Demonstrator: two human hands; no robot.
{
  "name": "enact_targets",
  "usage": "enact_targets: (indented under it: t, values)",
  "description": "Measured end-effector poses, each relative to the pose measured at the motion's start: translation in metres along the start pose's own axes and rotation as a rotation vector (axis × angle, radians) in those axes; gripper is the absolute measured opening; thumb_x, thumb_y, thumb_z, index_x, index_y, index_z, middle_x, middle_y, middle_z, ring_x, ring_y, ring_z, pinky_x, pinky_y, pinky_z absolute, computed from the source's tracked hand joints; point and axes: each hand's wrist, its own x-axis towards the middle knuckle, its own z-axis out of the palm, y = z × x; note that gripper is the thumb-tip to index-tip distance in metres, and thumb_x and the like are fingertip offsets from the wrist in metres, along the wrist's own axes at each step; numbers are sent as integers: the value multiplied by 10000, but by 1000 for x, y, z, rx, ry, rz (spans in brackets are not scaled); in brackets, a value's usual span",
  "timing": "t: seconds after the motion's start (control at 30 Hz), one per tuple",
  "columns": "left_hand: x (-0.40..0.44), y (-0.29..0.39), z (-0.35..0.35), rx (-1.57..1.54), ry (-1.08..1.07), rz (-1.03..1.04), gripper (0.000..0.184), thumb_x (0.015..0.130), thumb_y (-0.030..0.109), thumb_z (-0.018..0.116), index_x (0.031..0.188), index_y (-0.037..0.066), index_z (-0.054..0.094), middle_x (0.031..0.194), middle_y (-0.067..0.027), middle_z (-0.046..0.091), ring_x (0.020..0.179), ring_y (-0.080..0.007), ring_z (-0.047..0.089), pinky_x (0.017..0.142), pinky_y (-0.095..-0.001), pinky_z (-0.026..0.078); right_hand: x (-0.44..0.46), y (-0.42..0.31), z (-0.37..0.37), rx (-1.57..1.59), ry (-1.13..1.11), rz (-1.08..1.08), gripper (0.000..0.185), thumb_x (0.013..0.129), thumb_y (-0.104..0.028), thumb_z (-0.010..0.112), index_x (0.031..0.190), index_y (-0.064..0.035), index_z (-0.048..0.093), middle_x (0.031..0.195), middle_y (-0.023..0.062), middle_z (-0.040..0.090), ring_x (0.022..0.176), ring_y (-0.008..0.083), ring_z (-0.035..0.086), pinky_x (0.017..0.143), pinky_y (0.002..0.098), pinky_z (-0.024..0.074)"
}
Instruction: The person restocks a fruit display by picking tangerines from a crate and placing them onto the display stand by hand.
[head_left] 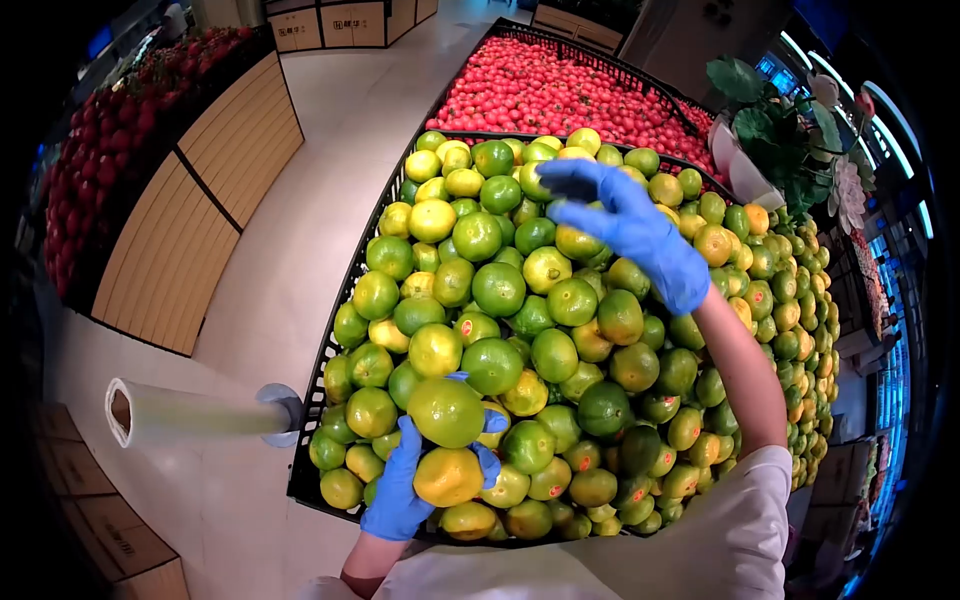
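- Head view: the left hand [398, 490], in a blue glove, cradled two round fruits from below, near the front edge of the heap.
- The big green fruit [445, 412] lay toward the far ends of those fingers, with the orange fruit [448, 477] just beside it, closer to the wrist. Neither had a clear long axis; the pair made a short row running away from the body.
- Left fingers were curled up around both, some tips showing along the right side and one peeping out beyond the green fruit; a digit lay along the left side.
- The right hand [635, 235], gloved too, was up over the far part of the heap, its thumb and fingers spread well apart, with nothing seen in its grasp.
- Just beyond those right fingertips sat a yellow-green fruit [535, 180]; I couldn't tell whether they touched it.
- Both held fruits lay well apart from the right fingers, back toward the body and to the left.
- Loose fruits crowded around both hands in the black crate [322, 385], with small red fruits [560, 85] farther off.
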Motion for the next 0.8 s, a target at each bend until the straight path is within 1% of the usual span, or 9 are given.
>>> enact_targets:
  t: [0.03, 0.07, 0.27, 0.33, 0.37, 0.43, 0.6, 0.67, 0.8]
  values:
    - [1, 4, 12, 12, -114, 14, 678, 955, 583, 254, 1377, 55, 322, 1147, -142, 564, 863, -219, 611, 789, -332, 514, -24, -20, 26, -167, -206, -84, 518, 822, -208, 682, 1266, -19, 495, 1138, 122, 568, 1068, 221, 535, 923, 346, 439]
    - [4, 6, 19, -6, -115, 24, 678, 955, 583, 254, 1377, 55, 322, 1147, -142, 564, 863, -219, 611, 789, -332, 514, -38, -13, 51, -294, -358, -395, 594, 803, -258, 699, 1300, -37, 461, 1153, 146, 544, 1074, 273, 532, 930, 348, 434]
    - [12, -2, 31, 297, -99, -121, 689, 965, 568, 183, 1366, 30, 341, 1137, -137, 580, 987, -221, 590, 872, -333, 492, -78, -13, 93, -223, -649, -79, 748, 743, -207, 764, 1353, -67, 356, 1208, 149, 485, 1096, 262, 524, 937, 341, 437]
    - [16, -4, 24, 232, -87, -180, 639, 987, 515, 236, 1405, 35, 290, 1238, -137, 528, 1089, -251, 550, 935, -355, 467, -75, -16, 80, 331, -510, 291, 722, 766, -140, 746, 1357, -79, 337, 1257, 106, 454, 1156, 196, 484, 970, 330, 422]
    - [18, -4, 19, 117, -197, -148, 608, 993, 487, 255, 1387, 30, 325, 1142, -142, 570, 988, -250, 576, 889, -353, 480, -75, -19, 75, 476, -434, 363, 655, 795, -109, 712, 1344, -78, 355, 1274, 63, 454, 1199, 152, 438, 1007, 318, 395]
    - [15, 0, 28, 23, -167, -76, 535, 998, 419, 319, 1335, 12, 408, 915, -153, 624, 761, -233, 592, 753, -342, 502, -73, -4, 65, 506, -412, 352, 650, 792, -87, 705, 1341, -73, 357, 1276, 62, 455, 1201, 155, 441, 1013, 314, 388]
    - [10, 4, 15, 89, -27, 28, 523, 984, 394, 371, 1312, -10, 425, 939, -142, 620, 777, -227, 601, 701, -348, 522, -63, -5, 59, 678, -274, 399, 706, 719, -34, 700, 1349, -64, 383, 1236, 81, 512, 1192, 176, 480, 1009, 310, 401]
    - [8, 8, 10, 19, -114, -8, 484, 1014, 345, 307, 1344, -2, 379, 1017, -146, 606, 872, -216, 600, 799, -333, 512, -58, 6, 56, 737, -257, 380, 655, 756, -80, 683, 1343, -53, 395, 1218, 91, 524, 1150, 201, 520, 979, 328, 439]
    - [6, 7, 16, -12, 0, -20, 493, 976, 365, 402, 1278, -21, 456, 939, -135, 615, 778, -229, 605, 707, -353, 524, -23, 34, 33, 708, 21, 358, 477, 842, -191, 651, 1250, -38, 456, 1149, 106, 539, 1067, 198, 560, 911, 325, 487]
